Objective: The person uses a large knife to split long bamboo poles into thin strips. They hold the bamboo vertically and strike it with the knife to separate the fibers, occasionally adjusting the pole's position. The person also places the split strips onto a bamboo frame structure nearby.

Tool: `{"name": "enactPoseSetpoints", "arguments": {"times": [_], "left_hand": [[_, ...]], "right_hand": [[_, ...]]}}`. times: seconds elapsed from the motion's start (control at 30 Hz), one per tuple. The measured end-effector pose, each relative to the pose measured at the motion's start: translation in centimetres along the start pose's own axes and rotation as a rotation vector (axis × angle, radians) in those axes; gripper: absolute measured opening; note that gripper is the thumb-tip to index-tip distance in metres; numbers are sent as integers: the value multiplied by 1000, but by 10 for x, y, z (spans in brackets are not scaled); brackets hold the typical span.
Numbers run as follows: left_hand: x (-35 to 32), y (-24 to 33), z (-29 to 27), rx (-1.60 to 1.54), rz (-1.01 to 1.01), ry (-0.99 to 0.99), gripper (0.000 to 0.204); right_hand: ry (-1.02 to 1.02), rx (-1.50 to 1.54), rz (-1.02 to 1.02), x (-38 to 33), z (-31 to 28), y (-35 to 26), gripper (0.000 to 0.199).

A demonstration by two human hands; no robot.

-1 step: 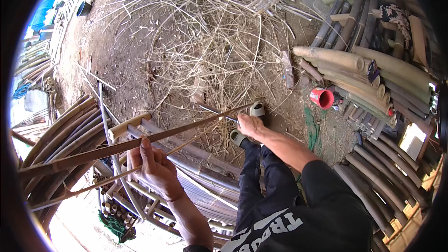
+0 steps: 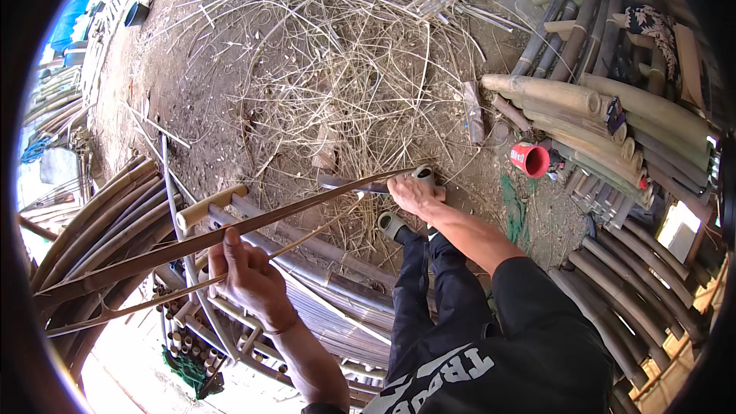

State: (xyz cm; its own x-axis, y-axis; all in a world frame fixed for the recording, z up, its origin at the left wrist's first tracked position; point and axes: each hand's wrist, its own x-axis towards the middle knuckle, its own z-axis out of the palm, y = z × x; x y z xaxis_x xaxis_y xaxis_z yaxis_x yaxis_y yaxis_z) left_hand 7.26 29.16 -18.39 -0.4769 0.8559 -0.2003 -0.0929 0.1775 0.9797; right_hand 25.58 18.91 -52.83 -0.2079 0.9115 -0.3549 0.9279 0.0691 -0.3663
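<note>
1. Bamboo strip [image 2: 153, 260]: it runs from the left of the left hand [image 2: 254, 282], across under that thumb, and up to the right hand [image 2: 414, 198]. It lies nearly as it did a moment ago, so the work seems to be in the right hand. Its far left end is lost in the dark rim of the view; its other end, at the right fingers, is hard to make out.

2. Thin strand [image 2: 161, 300]: it trails below the strip on both sides of the left hand. The hand hides its middle, so I cannot tell whether it is pinched there or merely passes behind; nor is it clear where it meets the strip.

3. Hands: the left has shifted very slightly leftward, its thumb pressed on the strip and its fingers curled beneath, fingertips hidden. The right has rolled over and moved a touch left, its fingers closed firmly around the handle of a knife.

4. Knife [image 2: 337, 182]: its dark blade juts leftward from the right grip, just below the strip. Steeply slanted before, it now lies almost level. I judge that the blade is being reset against the strip, though whether the edge touches is unclear.

5. Handle end [image 2: 440, 193]: a small brownish butt now shows just right of the right grip; the fingers cover the rest.
</note>
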Motion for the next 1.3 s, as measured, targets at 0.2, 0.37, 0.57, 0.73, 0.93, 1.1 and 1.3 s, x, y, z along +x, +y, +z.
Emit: {"name": "enactPoseSetpoints", "arguments": {"times": [0.2, 0.37, 0.57, 0.73, 0.93, 1.1, 1.3], "left_hand": [[31, -15, -17, -6, 106, 41, 26], [29, -16, -22, 6, 139, -58, 11], [48, -26, -24, 23, 171, 99, 20], [35, -14, -88, -12, 86, 224, 17], [1, 184, -180, 2073, 585, 724, 19], [-35, 387, -420, 2480, 955, 870, 11], [-103, 439, -449, 815, 515, 414, 38]], "right_hand": [[-143, 536, 7, -16, -10, -10, 32], [-505, 309, 542, -29, 39, 55, 33], [-716, 1291, 764, -28, 115, 88, 30], [-341, 515, 496, -54, 78, 45, 29], [-4, 383, 84, -75, -32, 7, 31], [-46, 297, 747, -92, -88, 101, 31], [207, 1057, 824, -113, -244, 100, 28]]}}
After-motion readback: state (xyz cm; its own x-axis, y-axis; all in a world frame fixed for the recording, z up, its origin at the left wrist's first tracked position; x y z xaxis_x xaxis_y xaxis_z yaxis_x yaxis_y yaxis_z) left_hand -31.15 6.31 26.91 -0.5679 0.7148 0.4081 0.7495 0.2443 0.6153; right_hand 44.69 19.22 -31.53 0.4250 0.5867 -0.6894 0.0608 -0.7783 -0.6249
